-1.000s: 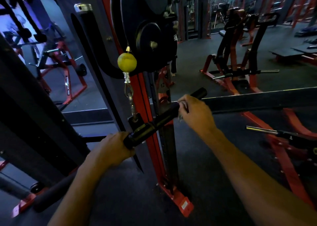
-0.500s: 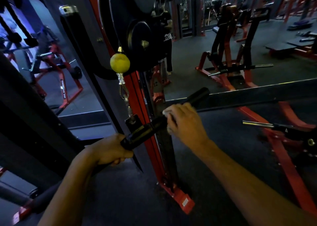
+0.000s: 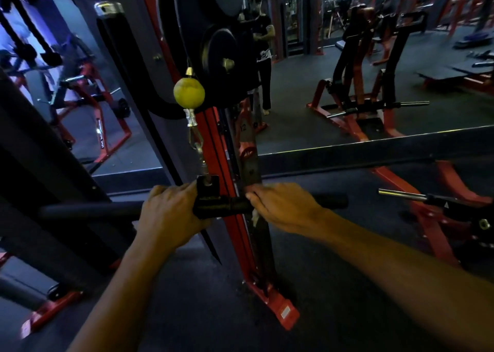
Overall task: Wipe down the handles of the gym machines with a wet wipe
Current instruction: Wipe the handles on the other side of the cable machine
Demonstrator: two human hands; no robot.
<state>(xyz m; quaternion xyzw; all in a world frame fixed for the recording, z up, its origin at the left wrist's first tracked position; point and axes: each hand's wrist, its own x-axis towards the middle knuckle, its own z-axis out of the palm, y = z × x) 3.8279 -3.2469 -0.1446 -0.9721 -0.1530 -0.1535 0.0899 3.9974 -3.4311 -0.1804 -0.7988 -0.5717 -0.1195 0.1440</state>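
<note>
Now two hands hold a black bar [image 3: 88, 209] that hangs from a cable.

The bar lies flat and level, hooked by a metal clip [image 3: 197, 143] under a yellow ball [image 3: 189, 92]. The left hand [image 3: 168, 215] wraps its fingers around the bar, just left of the middle clamp [image 3: 211, 199]. The right hand [image 3: 283, 210] curls over the bar just right of the clamp, and a bit of white wipe [image 3: 255, 216] pokes out under its fingers. The bar's right end [image 3: 332, 201] sticks out past that hand. A red post [image 3: 235, 234] stands right behind the bar. Round black weights [image 3: 219, 55] hang higher up.
</note>
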